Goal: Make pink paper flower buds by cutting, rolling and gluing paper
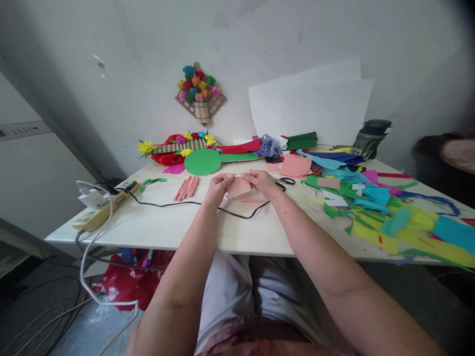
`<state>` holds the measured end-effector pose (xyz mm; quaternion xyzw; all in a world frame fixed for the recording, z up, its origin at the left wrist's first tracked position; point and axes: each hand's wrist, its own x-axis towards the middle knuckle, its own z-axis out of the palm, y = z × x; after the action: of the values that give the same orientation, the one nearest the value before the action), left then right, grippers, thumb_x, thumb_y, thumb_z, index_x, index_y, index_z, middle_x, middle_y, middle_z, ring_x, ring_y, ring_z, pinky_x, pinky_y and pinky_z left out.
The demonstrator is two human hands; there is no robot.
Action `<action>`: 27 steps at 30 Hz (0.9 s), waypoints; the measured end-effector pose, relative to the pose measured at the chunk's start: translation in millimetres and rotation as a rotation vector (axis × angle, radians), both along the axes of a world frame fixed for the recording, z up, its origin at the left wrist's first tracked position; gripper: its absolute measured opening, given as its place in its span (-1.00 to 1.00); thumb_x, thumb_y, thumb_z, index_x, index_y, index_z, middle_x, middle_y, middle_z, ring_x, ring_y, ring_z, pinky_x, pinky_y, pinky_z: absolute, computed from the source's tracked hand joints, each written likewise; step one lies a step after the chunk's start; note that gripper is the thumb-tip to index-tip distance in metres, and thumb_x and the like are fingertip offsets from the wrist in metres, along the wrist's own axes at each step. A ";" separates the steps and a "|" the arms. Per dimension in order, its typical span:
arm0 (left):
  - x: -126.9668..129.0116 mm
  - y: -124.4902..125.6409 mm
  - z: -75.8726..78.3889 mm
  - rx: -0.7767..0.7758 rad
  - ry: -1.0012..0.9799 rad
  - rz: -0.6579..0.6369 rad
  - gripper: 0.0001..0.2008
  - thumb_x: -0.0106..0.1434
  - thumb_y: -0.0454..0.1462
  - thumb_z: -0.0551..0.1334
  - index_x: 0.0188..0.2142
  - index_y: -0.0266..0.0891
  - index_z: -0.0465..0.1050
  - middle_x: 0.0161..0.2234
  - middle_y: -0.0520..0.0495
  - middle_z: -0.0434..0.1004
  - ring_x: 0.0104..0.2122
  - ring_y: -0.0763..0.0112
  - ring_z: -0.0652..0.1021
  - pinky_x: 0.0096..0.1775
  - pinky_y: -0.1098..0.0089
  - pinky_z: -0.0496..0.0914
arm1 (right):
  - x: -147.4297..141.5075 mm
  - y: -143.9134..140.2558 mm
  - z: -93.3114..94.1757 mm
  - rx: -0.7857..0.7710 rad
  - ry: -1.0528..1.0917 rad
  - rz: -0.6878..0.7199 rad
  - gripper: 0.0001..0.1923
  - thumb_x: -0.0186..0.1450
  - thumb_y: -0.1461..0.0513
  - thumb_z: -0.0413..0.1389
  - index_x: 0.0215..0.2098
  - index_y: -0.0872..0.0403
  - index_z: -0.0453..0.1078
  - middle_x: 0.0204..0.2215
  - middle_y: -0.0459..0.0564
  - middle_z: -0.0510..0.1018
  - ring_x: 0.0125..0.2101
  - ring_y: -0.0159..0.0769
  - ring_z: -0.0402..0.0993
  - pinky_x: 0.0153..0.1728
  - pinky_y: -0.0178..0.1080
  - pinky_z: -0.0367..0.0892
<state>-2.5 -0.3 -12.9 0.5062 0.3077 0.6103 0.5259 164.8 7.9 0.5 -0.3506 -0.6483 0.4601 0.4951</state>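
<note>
A small piece of pink paper (238, 187) is stretched between my hands above the white table. My left hand (219, 188) pinches its left side, and my right hand (261, 181) pinches its right side. Along its upper edge something thin and pale shows between the fingers, too small to name. To the left lie several rolled pink paper tubes (186, 188) side by side. One more thin pink strip (254, 200) rests on the table below my right hand. Black-handled scissors (285, 183) lie just right of that hand, partly hidden by it.
A black cord (166, 204) crosses the table from a power strip (107, 207) at the left. Behind my hands is a green round card shape (202, 162). Coloured paper scraps (374, 202) cover the right side, before a dark bottle (371, 138). A flower decoration (200, 94) hangs on the wall.
</note>
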 end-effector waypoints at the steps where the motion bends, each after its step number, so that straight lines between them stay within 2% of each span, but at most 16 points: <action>1: 0.1 0.3 -0.4 -0.003 0.006 -0.003 -0.69 -0.14 -0.13 0.40 -0.56 -0.31 0.39 -0.63 0.07 0.32 -0.62 0.58 0.30 -0.57 0.51 0.10 | -1.6 0.3 -0.7 -0.019 0.028 -0.017 -0.60 -0.04 -0.04 0.22 -0.53 0.15 0.41 -0.67 -0.15 0.33 -0.63 -0.49 0.17 -0.56 -0.36 0.08; 5: 0.6 0.3 -0.7 -0.011 0.017 -0.005 -0.69 -0.15 -0.14 0.41 -0.54 -0.31 0.41 -0.60 0.06 0.36 -0.60 0.57 0.33 -0.55 0.51 0.13 | -4.1 -1.5 0.7 -0.088 0.120 -0.071 -0.59 -0.11 0.00 0.26 -0.47 0.15 0.41 -0.63 -0.15 0.37 -0.62 -0.50 0.17 -0.58 -0.36 0.08; 9: 1.0 -1.4 -0.1 -0.002 0.010 -0.023 -0.71 -0.15 -0.15 0.40 -0.55 -0.31 0.41 -0.61 0.07 0.35 -0.60 0.58 0.32 -0.55 0.52 0.14 | -3.0 -5.6 3.9 -0.137 0.096 -0.059 -0.59 -0.10 -0.02 0.24 -0.47 0.14 0.39 -0.69 -0.18 0.30 -0.66 -0.50 0.14 -0.63 -0.37 0.03; 14: 2.0 -3.2 1.5 -0.010 0.028 -0.037 -0.70 -0.16 -0.14 0.40 -0.56 -0.31 0.40 -0.60 0.06 0.37 -0.60 0.57 0.33 -0.55 0.51 0.15 | -3.3 -5.6 2.8 -0.087 0.049 -0.105 -0.61 -0.10 -0.03 0.23 -0.62 0.12 0.30 -0.74 -0.20 0.24 -0.69 -0.52 0.08 -0.66 -0.36 -0.03; 23: 0.7 -1.0 -0.7 -0.010 0.044 -0.023 -0.68 -0.12 -0.14 0.39 -0.63 -0.30 0.32 -0.66 0.10 0.27 -0.65 0.60 0.27 -0.59 0.51 0.09 | -5.5 -5.0 1.6 -0.028 0.042 -0.156 -0.60 -0.09 -0.05 0.22 -0.65 0.11 0.29 -0.77 -0.20 0.22 -0.71 -0.51 0.08 -0.67 -0.35 -0.04; 27: 1.1 -0.1 -1.5 -0.033 0.051 -0.026 -0.70 -0.12 -0.12 0.39 -0.55 -0.30 0.41 -0.63 0.07 0.34 -0.62 0.57 0.32 -0.56 0.50 0.15 | -5.8 -4.6 0.5 -0.030 0.043 -0.176 -0.61 -0.06 -0.05 0.21 -0.65 0.10 0.28 -0.78 -0.19 0.23 -0.73 -0.50 0.08 -0.69 -0.35 -0.02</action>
<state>-1.5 -0.4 -14.4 0.5170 0.3245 0.5851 0.5340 159.0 3.3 1.0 -0.4034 -0.5972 0.4319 0.5422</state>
